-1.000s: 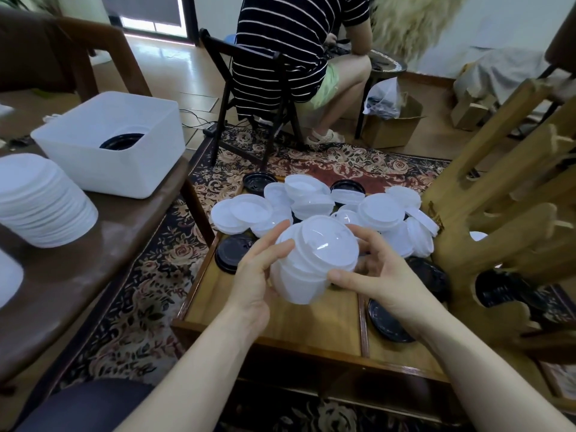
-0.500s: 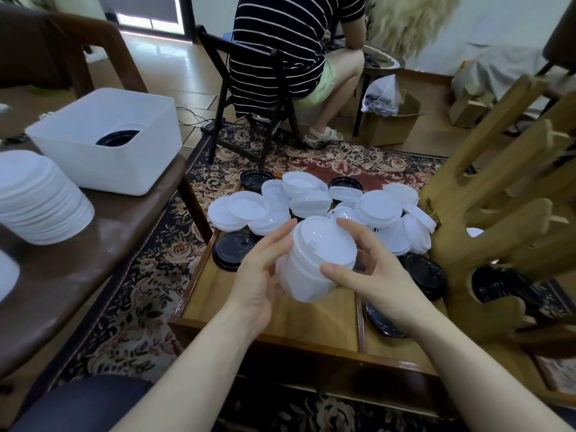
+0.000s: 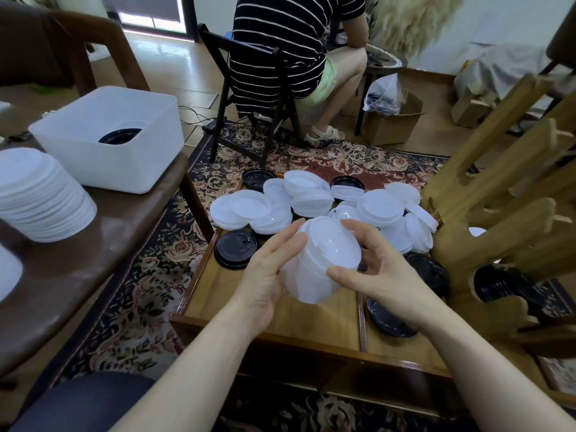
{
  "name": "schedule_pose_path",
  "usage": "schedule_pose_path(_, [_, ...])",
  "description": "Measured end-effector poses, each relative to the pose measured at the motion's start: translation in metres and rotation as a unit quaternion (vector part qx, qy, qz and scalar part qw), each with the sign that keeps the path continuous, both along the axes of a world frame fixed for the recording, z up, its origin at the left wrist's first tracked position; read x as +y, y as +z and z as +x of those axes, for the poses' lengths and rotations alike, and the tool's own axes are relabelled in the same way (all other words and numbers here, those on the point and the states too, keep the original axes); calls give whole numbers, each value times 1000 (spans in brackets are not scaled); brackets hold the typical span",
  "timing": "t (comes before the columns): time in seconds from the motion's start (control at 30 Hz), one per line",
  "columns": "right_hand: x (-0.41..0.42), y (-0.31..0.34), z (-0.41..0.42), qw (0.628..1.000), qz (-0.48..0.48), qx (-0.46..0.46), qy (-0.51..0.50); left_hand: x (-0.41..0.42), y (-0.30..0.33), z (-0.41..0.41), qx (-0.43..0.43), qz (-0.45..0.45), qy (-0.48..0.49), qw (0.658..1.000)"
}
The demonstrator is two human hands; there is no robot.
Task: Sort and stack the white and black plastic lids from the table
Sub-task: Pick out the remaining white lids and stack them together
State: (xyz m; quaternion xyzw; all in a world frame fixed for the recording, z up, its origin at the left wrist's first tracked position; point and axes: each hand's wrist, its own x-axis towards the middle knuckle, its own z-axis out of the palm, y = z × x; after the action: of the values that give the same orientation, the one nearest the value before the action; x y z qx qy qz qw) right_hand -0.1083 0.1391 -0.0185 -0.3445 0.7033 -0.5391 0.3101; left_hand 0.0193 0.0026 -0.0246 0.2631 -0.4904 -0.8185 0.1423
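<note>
A tilted stack of white lids [image 3: 321, 260] hangs above the low wooden table [image 3: 274, 310], held between my left hand [image 3: 268, 272] on its left side and my right hand [image 3: 380, 275] on its right and front. Behind it, loose white lids [image 3: 249, 205] lie heaped across the table's far half. A black lid [image 3: 235, 249] rests flat at the table's left edge, and more black lids [image 3: 386, 321] lie under my right wrist and to its right. A tall stack of white lids [image 3: 40, 201] stands on the brown side table.
A white bin [image 3: 103, 151] holding black lids stands on the brown side table [image 3: 78, 275] at left. A carved wooden chair frame [image 3: 498, 219] crowds the table's right side. A person in a striped shirt sits on a dark chair [image 3: 249, 88] beyond the patterned rug.
Both hands have kept their hold on the white lid stack. My right thumb has moved across its front, and the stack sits slightly more tilted between my palms.
</note>
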Motion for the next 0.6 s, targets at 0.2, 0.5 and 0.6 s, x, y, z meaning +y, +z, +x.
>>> schedule_pose_path(0.2, [0,2,8,999,18,39,-22,-2,-7,-1,-13,-22,-9,1000])
schedule_pose_path(0.5, [0,-2,13,996,43,75,-18,-2,-10,-1,-11,-51,-10,999])
schedule_pose_path(0.6, [1,-2,11,997,37,69,-7,-3,-10,-2,-13,-54,-8,998])
